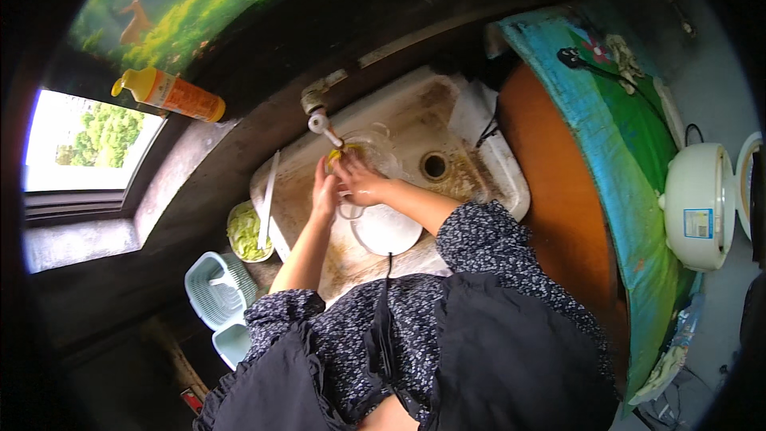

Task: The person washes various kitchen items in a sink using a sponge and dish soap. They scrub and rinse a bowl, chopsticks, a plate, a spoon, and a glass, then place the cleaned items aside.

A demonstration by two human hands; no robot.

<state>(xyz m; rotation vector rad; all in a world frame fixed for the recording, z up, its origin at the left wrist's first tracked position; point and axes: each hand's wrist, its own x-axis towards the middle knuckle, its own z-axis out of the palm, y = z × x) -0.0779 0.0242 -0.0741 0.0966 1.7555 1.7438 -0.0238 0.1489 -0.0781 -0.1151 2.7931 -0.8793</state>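
My left hand and my right hand are close together under the tap of a stained white sink. A small yellow thing shows at the fingertips of both; its kind and which hand holds it are unclear. The right hand is slightly blurred and looks wet. Around the fingers, clear rounded shapes, perhaps water or a transparent bowl, are hard to make out. Below my hands lies a round white plate or lid in the sink, partly covered by my right forearm.
A drain hole is right of my hands. Left of the sink stand a bowl of chopped green vegetables and a pale blue plastic basket. An orange bottle stands by the window. A rice cooker is far right.
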